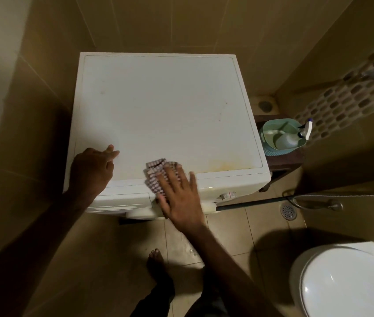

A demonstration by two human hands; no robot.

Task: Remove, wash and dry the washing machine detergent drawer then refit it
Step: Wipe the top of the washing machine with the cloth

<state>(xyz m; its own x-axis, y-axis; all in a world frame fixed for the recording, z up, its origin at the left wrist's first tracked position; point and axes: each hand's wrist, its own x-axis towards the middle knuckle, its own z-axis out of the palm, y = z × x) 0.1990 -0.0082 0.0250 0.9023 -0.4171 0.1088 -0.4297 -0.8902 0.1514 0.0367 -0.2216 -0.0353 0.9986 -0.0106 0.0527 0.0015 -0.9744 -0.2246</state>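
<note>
We list, largest first. Washing machine [165, 115]: white, seen from above, set in a tiled corner, its flat top bare with a yellowish stain near the front right. Toilet [346, 282]: white, lid down, at lower right. Basket [270, 152]: pale green, on a dark stand just beside the machine's right side, holding a spray bottle [295, 139]. Detergent drawer [122, 201]: seated flush in the machine's front panel, upper left, below the top's front edge. Left hand [92, 170]: resting on the top's front left corner, fingers loosely curled, holding nothing. Right hand [179, 195]: fingers spread flat, pressing a checked cloth [156, 177] against the top's front edge, just right of the drawer.
</note>
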